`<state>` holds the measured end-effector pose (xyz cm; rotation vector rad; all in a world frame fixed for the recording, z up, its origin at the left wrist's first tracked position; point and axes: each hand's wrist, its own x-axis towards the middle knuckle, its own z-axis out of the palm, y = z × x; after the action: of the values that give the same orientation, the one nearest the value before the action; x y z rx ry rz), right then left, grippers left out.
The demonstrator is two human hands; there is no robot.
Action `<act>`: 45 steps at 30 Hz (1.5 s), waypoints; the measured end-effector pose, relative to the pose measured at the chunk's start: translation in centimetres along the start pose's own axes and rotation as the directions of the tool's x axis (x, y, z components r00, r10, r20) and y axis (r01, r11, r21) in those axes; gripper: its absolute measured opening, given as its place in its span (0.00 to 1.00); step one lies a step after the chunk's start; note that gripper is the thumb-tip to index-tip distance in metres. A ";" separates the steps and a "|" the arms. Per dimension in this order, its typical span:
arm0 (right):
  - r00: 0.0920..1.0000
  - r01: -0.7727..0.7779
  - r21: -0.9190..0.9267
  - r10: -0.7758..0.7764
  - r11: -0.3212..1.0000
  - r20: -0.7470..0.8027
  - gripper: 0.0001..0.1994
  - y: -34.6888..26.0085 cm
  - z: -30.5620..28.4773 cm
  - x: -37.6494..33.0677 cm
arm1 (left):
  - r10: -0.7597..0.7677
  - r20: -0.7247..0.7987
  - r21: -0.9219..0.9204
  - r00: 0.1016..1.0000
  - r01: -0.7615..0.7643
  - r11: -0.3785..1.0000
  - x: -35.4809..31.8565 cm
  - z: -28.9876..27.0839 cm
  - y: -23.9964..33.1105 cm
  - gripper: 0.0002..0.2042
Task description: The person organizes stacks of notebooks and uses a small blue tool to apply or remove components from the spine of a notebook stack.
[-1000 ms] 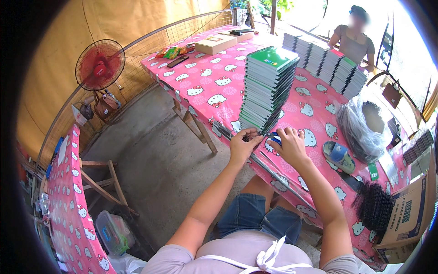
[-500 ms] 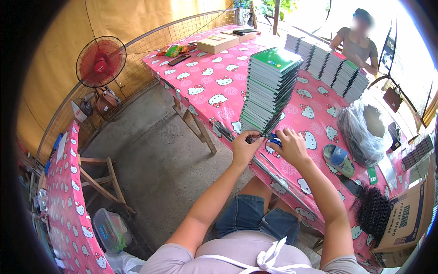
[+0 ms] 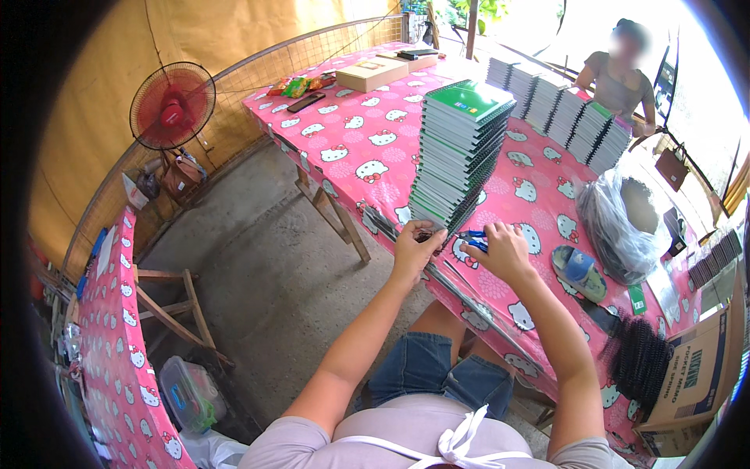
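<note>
While a carton bears print, right hand grips pliers, left hand, apparently, coils.

Pale lilac top, white bow, denim shorts

Yellow sheet wall; grey concrete floor; pink-covered table (wooden legs); bright daylight.
</note>
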<state>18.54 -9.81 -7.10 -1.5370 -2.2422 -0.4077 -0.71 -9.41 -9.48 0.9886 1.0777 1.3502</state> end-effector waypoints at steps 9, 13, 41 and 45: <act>0.952 -0.146 0.066 0.122 0.987 0.279 0.30 -1.0 -0.1 1.2 | 0.146 0.045 0.136 0.988 -0.150 0.979 1.1 -0.4 -1.9 0.13; 0.882 -0.230 0.064 0.180 0.971 0.436 0.30 -1.6 -1.4 1.4 | 0.084 -0.002 0.134 0.996 -0.083 0.988 1.2 -0.9 -1.6 0.12; 0.977 -0.129 0.030 0.122 0.991 0.174 0.32 -1.1 0.7 -0.7 | -0.069 0.024 0.185 0.997 0.063 0.981 1.2 -2.2 -1.5 0.21; 0.991 0.042 -0.045 -0.047 0.998 -0.128 0.32 -0.1 2.7 -0.7 | -0.117 0.079 0.327 0.990 0.085 0.941 0.7 -0.9 -0.4 0.20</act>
<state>18.25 -9.22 -9.79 -1.4402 -2.1844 -0.5552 -1.54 -8.75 -10.13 1.2078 1.2836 1.0490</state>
